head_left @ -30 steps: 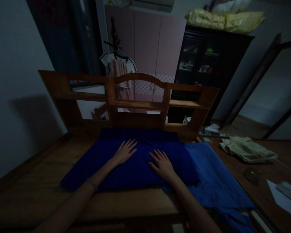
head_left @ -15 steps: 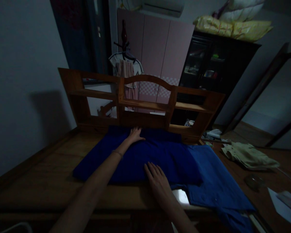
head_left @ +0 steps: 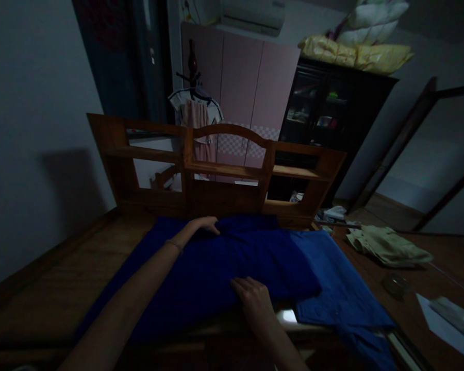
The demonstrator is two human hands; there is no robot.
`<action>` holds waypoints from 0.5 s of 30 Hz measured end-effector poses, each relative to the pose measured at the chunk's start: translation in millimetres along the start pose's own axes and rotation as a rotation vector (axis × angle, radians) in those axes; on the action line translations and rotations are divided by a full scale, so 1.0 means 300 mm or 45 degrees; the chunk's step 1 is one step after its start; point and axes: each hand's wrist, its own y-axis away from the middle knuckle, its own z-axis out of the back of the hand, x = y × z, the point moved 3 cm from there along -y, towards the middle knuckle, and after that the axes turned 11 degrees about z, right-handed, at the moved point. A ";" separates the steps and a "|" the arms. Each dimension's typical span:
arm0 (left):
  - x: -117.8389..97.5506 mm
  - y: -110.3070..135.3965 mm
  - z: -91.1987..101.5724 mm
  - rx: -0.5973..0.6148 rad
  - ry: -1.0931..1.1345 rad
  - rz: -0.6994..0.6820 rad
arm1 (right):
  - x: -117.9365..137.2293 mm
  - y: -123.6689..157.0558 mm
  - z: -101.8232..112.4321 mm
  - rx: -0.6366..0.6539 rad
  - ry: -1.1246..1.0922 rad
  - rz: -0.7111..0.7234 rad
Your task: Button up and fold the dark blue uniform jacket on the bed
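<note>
A dark blue garment lies spread over the wooden desk top, its left part reaching down to the near edge. At its far side, my left hand grips the cloth, which wrinkles beside the thumb; the fingertips are partly hidden. My right hand is at the near edge, fingers curled and closed on the fabric. Under the garment's right end lies a lighter blue denim garment, with part of it hanging over the near edge.
A wooden shelf unit stands along the desk's back. To the right are a folded pale green cloth, a glass ashtray-like dish and white paper on a brown surface. A wall bounds the left.
The dark blue garment's left part has spread out to the left and toward me. My left hand has moved slightly left and nearer; my right hand's fingers have curled in from lying flat.
</note>
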 end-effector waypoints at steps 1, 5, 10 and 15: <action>0.024 0.031 0.000 0.073 0.032 0.003 | 0.011 0.039 0.006 -0.031 -0.022 0.015; 0.103 0.154 -0.007 0.281 0.167 0.046 | 0.046 0.169 0.019 -0.102 -0.048 0.115; 0.118 0.245 -0.017 0.470 0.417 0.352 | 0.054 0.217 0.028 -0.128 0.059 0.115; 0.086 0.326 -0.005 0.532 0.620 0.384 | 0.064 0.221 0.074 -0.160 0.124 0.220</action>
